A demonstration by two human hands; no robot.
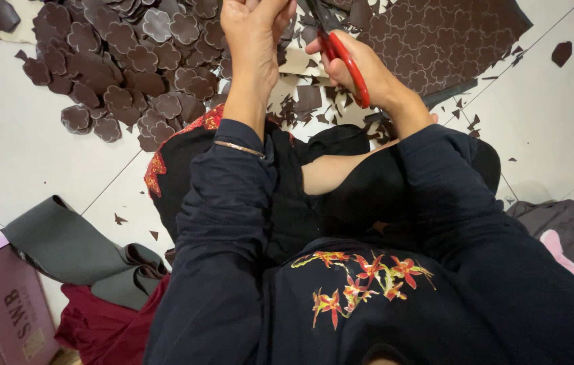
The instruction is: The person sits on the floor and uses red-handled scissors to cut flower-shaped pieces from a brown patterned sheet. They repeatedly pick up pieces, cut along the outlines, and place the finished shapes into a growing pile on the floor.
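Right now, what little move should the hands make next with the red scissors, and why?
Probably another short snip along a traced flower outline. The right hand grips the red scissors, the left hand steadies the material at the blades, and the brown sheet still shows uncut flower shapes, while a pile of cut flowers lies to the left.
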